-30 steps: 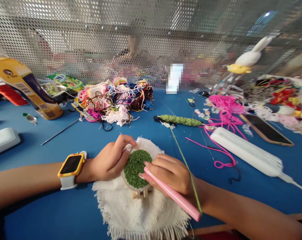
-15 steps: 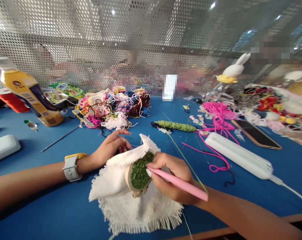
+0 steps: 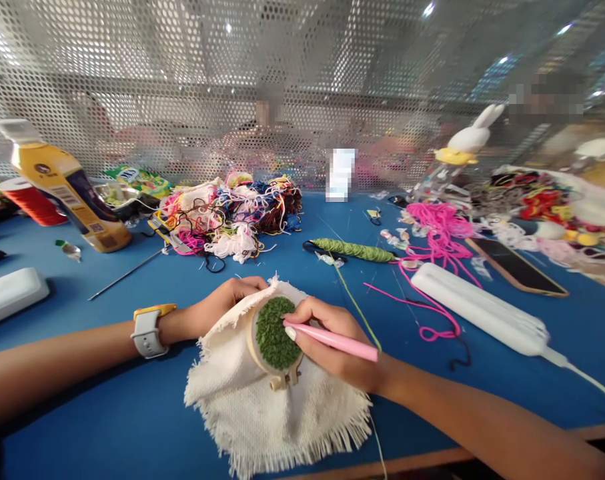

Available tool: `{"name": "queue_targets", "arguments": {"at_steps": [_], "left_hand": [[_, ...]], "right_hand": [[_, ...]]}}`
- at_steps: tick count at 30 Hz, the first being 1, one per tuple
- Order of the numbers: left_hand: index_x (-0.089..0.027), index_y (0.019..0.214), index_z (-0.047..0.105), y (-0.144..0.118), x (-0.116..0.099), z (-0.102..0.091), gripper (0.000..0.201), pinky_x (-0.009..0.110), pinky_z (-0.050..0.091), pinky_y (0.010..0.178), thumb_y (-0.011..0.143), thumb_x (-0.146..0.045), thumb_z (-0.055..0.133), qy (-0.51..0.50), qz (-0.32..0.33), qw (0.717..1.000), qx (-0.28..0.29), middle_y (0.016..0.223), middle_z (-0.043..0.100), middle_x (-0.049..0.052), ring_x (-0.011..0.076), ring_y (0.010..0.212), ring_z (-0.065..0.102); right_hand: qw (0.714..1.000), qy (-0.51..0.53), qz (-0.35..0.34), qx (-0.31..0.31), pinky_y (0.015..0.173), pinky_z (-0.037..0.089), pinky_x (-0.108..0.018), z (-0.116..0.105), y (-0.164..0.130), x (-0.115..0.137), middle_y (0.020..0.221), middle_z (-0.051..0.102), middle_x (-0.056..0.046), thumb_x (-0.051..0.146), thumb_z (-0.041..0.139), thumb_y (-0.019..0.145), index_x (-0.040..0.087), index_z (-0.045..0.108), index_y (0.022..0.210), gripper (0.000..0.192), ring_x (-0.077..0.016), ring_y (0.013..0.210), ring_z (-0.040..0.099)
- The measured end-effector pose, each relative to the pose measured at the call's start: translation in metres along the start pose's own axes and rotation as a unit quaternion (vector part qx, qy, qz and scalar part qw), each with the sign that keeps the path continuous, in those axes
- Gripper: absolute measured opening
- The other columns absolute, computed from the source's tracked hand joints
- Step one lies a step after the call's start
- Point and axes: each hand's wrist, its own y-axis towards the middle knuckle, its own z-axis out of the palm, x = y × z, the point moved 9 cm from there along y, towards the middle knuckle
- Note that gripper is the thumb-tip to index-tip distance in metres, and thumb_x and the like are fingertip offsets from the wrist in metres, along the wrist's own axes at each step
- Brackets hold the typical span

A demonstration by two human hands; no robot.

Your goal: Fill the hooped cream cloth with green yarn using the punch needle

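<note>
Being pinched near its tip by right hand (image 3: 346,367), pink tool (image 3: 332,337) is presumably steadied. Left hand (image 3: 215,308) partly hidden by cloth (image 3: 282,420); grip cannot be told.

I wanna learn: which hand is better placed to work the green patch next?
Probably the right hand: it holds the pink tool at the green patch, while the left hand is partly hidden behind the white cloth.

Looks like a craft workspace; perforated metal screen (image 3: 302,80) along far edge of blue tabletop (image 3: 132,413); yarn heap (image 3: 227,217) toward that edge, pink yarn (image 3: 441,223) toward right edge; hooped cloth (image 3: 277,423) near front edge.
</note>
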Motion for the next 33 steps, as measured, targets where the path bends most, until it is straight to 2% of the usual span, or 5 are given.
{"name": "queue_targets", "arguments": {"at_steps": [5,12,19,26,33], "left_hand": [[-0.013,0.069,0.068,-0.002,0.006,-0.011,0.049,0.025,0.045,0.066,0.08,-0.06,0.061,-0.024,-0.029,0.998,-0.055,0.083,0.057,0.006,0.013,0.072,0.053],[-0.014,0.07,0.066,-0.006,-0.008,-0.016,0.036,0.027,0.047,0.07,0.083,-0.047,0.064,0.062,0.033,0.992,-0.101,0.084,0.057,0.006,0.0153,0.077,0.055],[-0.014,0.075,0.066,-0.005,-0.008,-0.014,0.027,0.028,0.047,0.074,0.083,-0.04,0.065,0.081,0.04,0.992,-0.09,0.085,0.057,0.006,0.0161,0.08,0.055],[-0.015,0.085,0.066,-0.003,0.004,-0.01,0.018,0.027,0.047,0.076,0.085,-0.032,0.062,0.086,0.024,0.995,-0.04,0.093,0.06,0.008,0.017,0.085,0.057],[-0.015,0.09,0.065,-0.002,-0.002,-0.008,0.009,0.028,0.047,0.077,0.086,-0.022,0.06,0.102,0.041,0.994,-0.019,0.096,0.06,0.008,0.0187,0.089,0.057]], "right_hand": [[0.999,0.013,0.033,0.008,0.06,0.042,-0.023,0.0,0.002,-0.006,0.077,0.061,-0.001,0.027,0.055,0.087,0.017,0.053,0.08,0.012,-0.0105,0.068,0.052],[0.999,0.018,0.045,-0.003,0.061,0.044,-0.024,0.002,0.003,-0.01,0.081,0.064,-0.002,0.029,0.056,0.088,0.018,0.056,0.084,0.012,-0.0115,0.069,0.056],[0.999,0.026,0.034,-0.033,0.061,0.043,-0.024,-0.007,-0.001,-0.01,0.077,0.062,-0.001,0.031,0.056,0.088,0.017,0.056,0.079,0.016,-0.0114,0.069,0.056],[0.996,0.04,0.027,-0.071,0.057,0.04,-0.024,-0.016,-0.003,-0.007,0.069,0.058,0.0,0.027,0.057,0.085,0.017,0.053,0.073,0.016,-0.011,0.063,0.052],[0.991,0.06,0.013,-0.118,0.051,0.036,-0.024,-0.028,-0.007,-0.005,0.062,0.053,0.002,0.027,0.058,0.083,0.018,0.051,0.068,0.018,-0.0103,0.056,0.046]]}}
